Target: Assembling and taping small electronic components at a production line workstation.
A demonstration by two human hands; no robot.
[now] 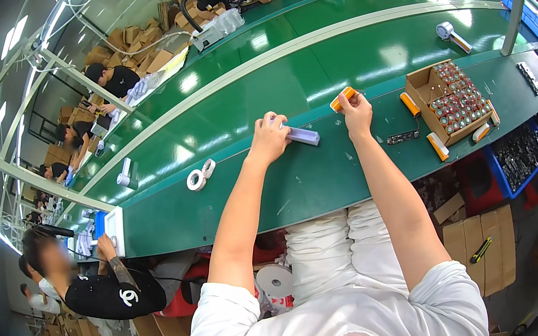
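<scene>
Left hand (269, 139) has its fingers closed around a translucent pale-violet rectangular plastic piece (304, 135), over the glossy green workbench (316, 182). Right hand (358, 115) pinches a flat orange-and-white piece (342, 98), well apart from the violet one. Two white rings (196, 180) left of the left hand. Right of the right hand: slim black strip (403, 137), then open brown cardboard box (423, 85) with rows of red-and-silver cylinders (455, 98).
</scene>
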